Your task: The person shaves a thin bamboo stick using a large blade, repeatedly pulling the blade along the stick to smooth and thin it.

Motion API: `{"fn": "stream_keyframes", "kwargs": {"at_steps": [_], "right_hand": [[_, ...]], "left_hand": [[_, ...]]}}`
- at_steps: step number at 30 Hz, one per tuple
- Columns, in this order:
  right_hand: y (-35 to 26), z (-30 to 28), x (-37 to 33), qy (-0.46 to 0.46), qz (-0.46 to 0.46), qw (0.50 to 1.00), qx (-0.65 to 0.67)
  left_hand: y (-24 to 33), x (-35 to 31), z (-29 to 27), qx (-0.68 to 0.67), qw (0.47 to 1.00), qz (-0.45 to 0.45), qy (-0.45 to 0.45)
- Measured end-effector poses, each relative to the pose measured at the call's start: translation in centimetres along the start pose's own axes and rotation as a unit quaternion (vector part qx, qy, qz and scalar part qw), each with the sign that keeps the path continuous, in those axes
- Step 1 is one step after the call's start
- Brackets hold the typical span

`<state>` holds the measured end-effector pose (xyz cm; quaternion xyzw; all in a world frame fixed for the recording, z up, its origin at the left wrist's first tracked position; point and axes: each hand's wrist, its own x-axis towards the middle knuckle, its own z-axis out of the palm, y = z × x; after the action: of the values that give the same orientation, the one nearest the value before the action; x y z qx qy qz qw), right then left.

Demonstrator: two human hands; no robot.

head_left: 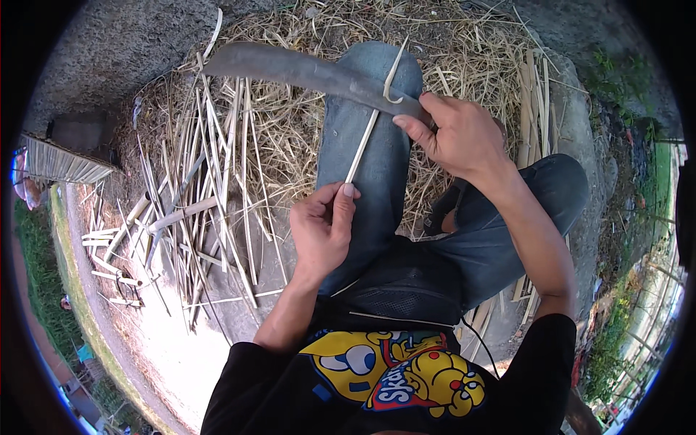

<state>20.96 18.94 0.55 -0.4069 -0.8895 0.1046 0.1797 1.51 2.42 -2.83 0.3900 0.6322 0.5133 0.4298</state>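
Note:
My left hand (324,226) pinches the near end of a thin pale bamboo strip (362,147) between thumb and fingers. The strip runs up along my jeans-covered knee. My right hand (458,133) is closed at the right end of a machete (290,69), whose handle is hidden in the fingers. Its broad dark blade points left and lies across the strip, over the knee. Just beyond the blade, a curled shaving (392,90) stands off the strip.
Cut bamboo strips (225,152) lie heaped at the left, with short bamboo tubes (185,214) among them. Shavings (290,156) cover the ground around my legs. More flat strips (535,109) lie at the right. A black waist bag (399,301) sits on my lap.

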Motion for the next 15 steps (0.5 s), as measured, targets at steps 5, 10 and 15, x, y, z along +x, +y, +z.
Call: {"fn": "stream_keyframes", "kwargs": {"at_steps": [5, 10, 15], "right_hand": [[-0.4, 1.0, -1.4, 0.04, -0.078, 0.995, -0.042], [2.9, -3.4, 1.2, 0.06, 0.155, 0.984, 0.064], [-0.5, -4.2, -1.4, 0.1, -0.009, 0.992, 0.08]], "left_hand": [[-0.4, 0.0, 0.1, 0.026, 1.0, 0.006, -0.004], [-0.3, -0.4, -0.2, 0.038, 0.999, 0.031, 0.001], [-0.3, 0.0, -0.2, 0.052, 0.999, 0.009, 0.006]]}}
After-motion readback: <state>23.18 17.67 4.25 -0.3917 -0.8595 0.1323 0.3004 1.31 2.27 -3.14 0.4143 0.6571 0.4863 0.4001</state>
